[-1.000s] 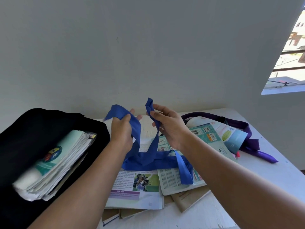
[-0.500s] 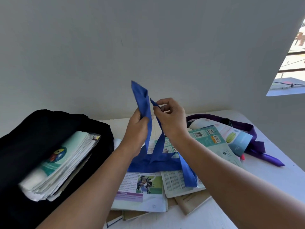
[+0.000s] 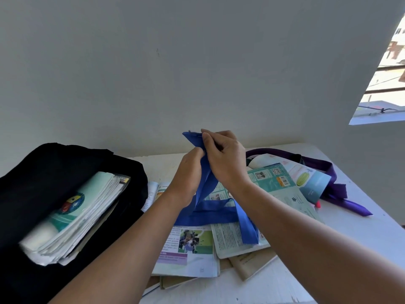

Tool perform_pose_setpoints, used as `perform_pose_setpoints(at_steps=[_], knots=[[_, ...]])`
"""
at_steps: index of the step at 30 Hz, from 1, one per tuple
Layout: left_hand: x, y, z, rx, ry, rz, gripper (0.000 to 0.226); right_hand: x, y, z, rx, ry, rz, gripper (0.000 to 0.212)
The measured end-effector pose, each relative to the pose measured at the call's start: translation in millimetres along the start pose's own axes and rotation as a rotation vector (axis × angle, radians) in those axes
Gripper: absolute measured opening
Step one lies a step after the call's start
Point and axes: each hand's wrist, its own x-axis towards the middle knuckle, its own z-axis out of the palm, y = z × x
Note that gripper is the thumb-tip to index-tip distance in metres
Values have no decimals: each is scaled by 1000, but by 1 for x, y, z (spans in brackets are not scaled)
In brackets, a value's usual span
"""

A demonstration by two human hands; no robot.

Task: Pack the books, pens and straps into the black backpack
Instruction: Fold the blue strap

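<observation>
blue strap [image 3: 205,178] upright — both hands pinching

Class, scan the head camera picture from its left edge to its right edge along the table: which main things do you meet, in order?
Open black fabric backpack holding a stack of pale paper books → long blue cloth strap gripped by left hand and right hand → teal-covered book → purple cloth strap.

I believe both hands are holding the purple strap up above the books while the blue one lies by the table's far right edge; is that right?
Not quite: the colours are swapped. The head view shows the left hand and right hand holding the blue strap above the books; the purple strap lies at the right.
</observation>
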Motion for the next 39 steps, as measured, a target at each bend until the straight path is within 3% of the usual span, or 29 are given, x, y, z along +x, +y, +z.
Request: perform_pose_setpoints(at_steps=[3,8,13,18,26,28,30,32,36,39], knots=[[2,-3,0,-74,-3,-14,35,-1,-1,1,-85,-61,-44,29],[5,-6,4,20,73,43,34,9,-2,-6,-98,-56,-8,36],[7,1,1,-101,101,71,30,7,1,-8,-67,8,16,15],[4,4,1,-189,117,24,30,5,1,-10,-81,43,-12,13],[8,23,-4,-281,222,10,31,-8,-8,-11,-56,-220,-129,21],[13,30,-11,-317,269,0,33,-6,-5,-10,56,-142,-68,10],[16,38,-19,-357,311,-10,37,-6,-3,-10,160,-66,29,23],[16,45,-23,-384,302,-21,38,-7,-2,-12,220,-191,163,38],[9,54,-23,-420,179,-19,41,-13,0,-5,353,-594,337,36],[8,59,-26,-366,138,68,40,-13,-2,1,434,-579,326,22]])
